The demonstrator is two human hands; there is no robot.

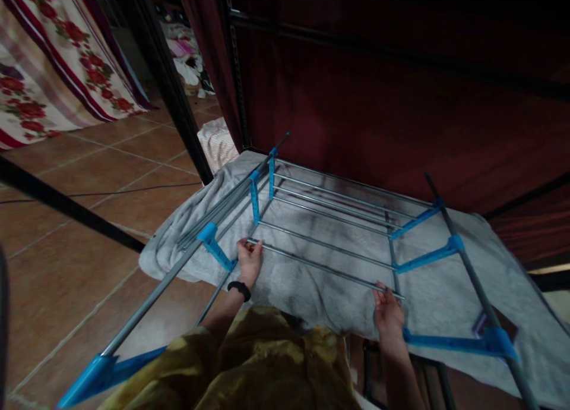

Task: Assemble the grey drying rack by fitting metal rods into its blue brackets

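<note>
Over grey cloth (pixel 307 294), both hands (pixel 250 260) (pixel 388 311) hold one rod (pixel 320 266); seemingly metal.

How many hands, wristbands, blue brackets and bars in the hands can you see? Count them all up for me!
Hands, left hand and right hand: 2
Black wristband: 1
Blue brackets: 7
Held bar: 1
Total: 11

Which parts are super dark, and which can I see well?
Head view: the dark red cloth fades almost to black toward the top right; head view: the grey blanket is lighter, so the left hand and right hand stand out against it, holding a metal rod.
</note>
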